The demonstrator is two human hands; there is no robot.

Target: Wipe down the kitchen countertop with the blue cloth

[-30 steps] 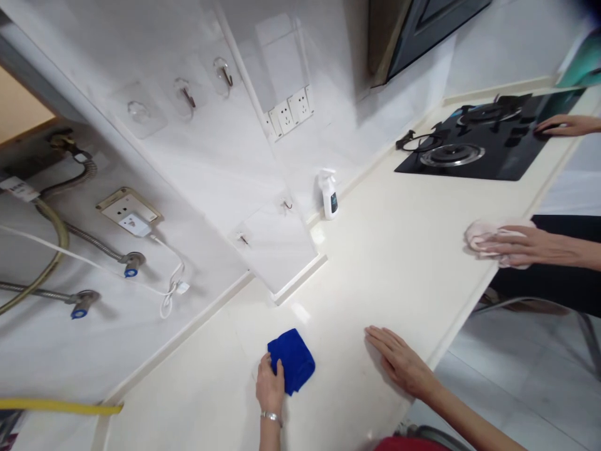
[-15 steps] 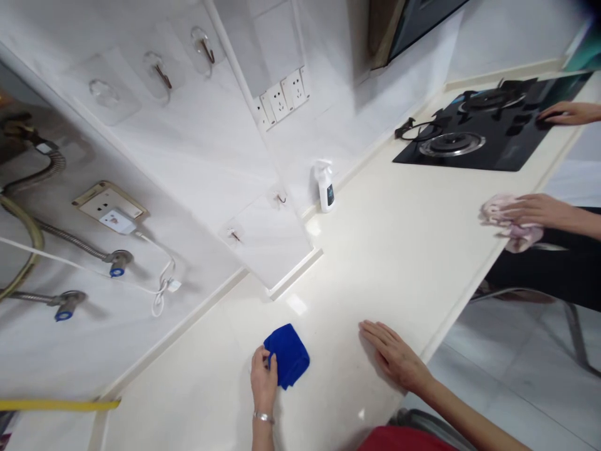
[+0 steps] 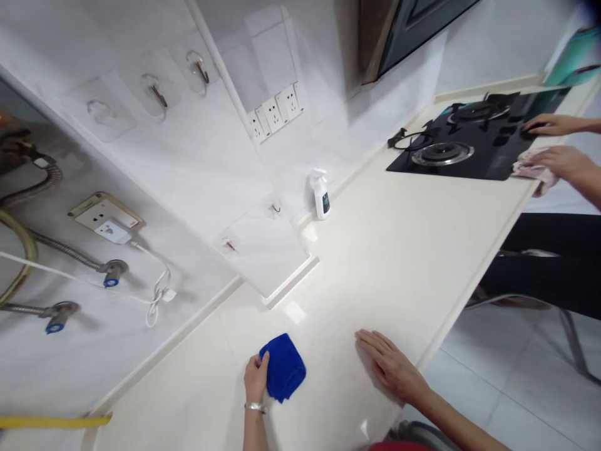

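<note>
A folded blue cloth [image 3: 284, 369] lies flat on the pale countertop [image 3: 394, 244]. My left hand [image 3: 256, 378], with a silver bracelet on its wrist, pinches the cloth's left edge; the thumb is on top and the other fingertips are partly hidden. To the right of the cloth, my right hand [image 3: 389, 366] rests palm down on the counter near its front edge. Its fingers are stretched out, and it holds nothing.
A white spray bottle [image 3: 321, 195] stands against the wall. Farther right is a black gas hob [image 3: 483, 141]. A co-worker's hand touches the hob, and another wipes with a pinkish cloth [image 3: 539, 172]. A yellow hose [image 3: 56, 421] lies at lower left.
My left thumb has closed onto the blue cloth's edge. My right hand stays flat on the counter. The co-worker's pinkish cloth has moved away from me, to the hob's corner.
</note>
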